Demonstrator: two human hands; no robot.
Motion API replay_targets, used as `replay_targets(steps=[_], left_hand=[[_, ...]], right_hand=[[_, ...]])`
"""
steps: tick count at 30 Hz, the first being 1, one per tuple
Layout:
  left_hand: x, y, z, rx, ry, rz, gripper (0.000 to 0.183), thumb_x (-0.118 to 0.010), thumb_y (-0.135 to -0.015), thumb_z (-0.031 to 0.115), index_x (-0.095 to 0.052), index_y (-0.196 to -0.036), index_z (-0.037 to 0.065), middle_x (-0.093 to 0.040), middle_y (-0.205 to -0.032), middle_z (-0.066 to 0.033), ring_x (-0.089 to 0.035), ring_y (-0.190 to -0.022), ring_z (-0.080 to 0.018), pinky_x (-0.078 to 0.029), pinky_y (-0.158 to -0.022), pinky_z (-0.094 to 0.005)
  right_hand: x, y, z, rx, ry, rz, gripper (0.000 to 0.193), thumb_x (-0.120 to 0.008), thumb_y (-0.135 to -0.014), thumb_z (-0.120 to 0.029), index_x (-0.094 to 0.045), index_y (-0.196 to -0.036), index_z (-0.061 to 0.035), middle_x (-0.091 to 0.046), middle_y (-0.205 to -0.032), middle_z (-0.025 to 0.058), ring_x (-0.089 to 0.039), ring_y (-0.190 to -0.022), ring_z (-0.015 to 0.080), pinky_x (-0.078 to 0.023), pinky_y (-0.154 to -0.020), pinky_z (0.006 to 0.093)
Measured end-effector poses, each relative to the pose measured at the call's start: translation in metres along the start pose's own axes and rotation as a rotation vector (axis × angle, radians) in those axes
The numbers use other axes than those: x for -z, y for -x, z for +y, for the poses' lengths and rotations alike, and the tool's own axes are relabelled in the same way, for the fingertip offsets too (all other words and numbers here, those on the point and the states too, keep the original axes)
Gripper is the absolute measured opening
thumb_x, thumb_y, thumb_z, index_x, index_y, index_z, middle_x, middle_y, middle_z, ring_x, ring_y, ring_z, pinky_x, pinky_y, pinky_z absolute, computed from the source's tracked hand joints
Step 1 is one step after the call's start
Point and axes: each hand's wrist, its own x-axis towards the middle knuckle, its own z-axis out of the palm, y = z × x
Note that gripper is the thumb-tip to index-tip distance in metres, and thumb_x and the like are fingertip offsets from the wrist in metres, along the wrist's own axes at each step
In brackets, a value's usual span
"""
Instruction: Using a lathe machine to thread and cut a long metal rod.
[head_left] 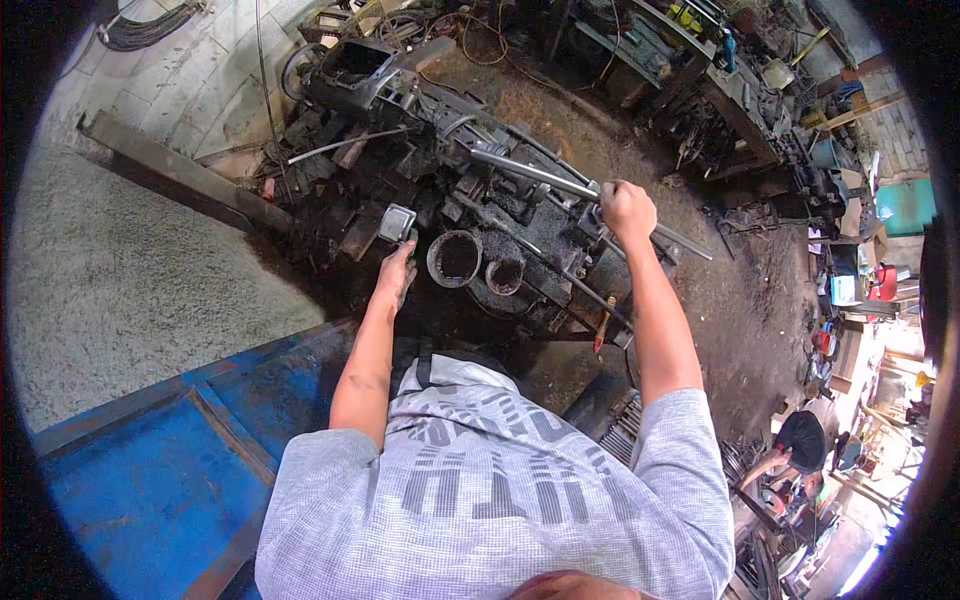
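A greasy machine stands in front of the person in a grey shirt. At its near right corner lies a brush-like tool with a red end. Two round pots sit side by side along the near edge, the larger pot to the left of the smaller pot. Beyond the near left corner, the left hand has its fingers against the lower edge of a grey metal box; whether they clamp it or only touch it, I cannot tell. The right hand is clamped in a fist around a long metal bar, which slants over the machine from its middle out past the right edge. A blue panel lies at the lower left. Farther off, another person bends among clutter at the right, and a cluttered workbench stands beyond the machine's far side.
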Motion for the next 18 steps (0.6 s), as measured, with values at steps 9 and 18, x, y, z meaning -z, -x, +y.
replay_targets(steps=[9, 18], left_hand=[[-0.01, 0.008, 0.004, 0.01, -0.049, -0.027, 0.07, -0.062, -0.084, 0.043, -0.04, -0.137, 0.003, -0.042, -0.139, -0.0141, -0.04, -0.126, -0.022, -0.033, -0.102, -0.0326], [-0.027, 0.012, 0.007, 0.006, -0.086, -0.043, 0.067, -0.056, -0.089, 0.044, -0.037, -0.139, 0.003, -0.043, -0.14, -0.0086, -0.036, -0.13, -0.0199, -0.021, -0.108, -0.0375]], right_hand=[[0.0, 0.002, 0.001, -0.017, 0.02, 0.02, 0.038, -0.044, -0.082, -0.04, -0.068, -0.086, -0.0099, -0.066, -0.086, 0.0193, -0.064, -0.082, 0.0367, -0.051, -0.073, 0.0457], [0.0, 0.002, 0.006, -0.007, 0.022, -0.011, 0.041, -0.046, -0.085, -0.042, -0.068, -0.082, -0.0077, -0.066, -0.086, 0.0195, -0.063, -0.082, 0.0367, -0.051, -0.074, 0.0456]])
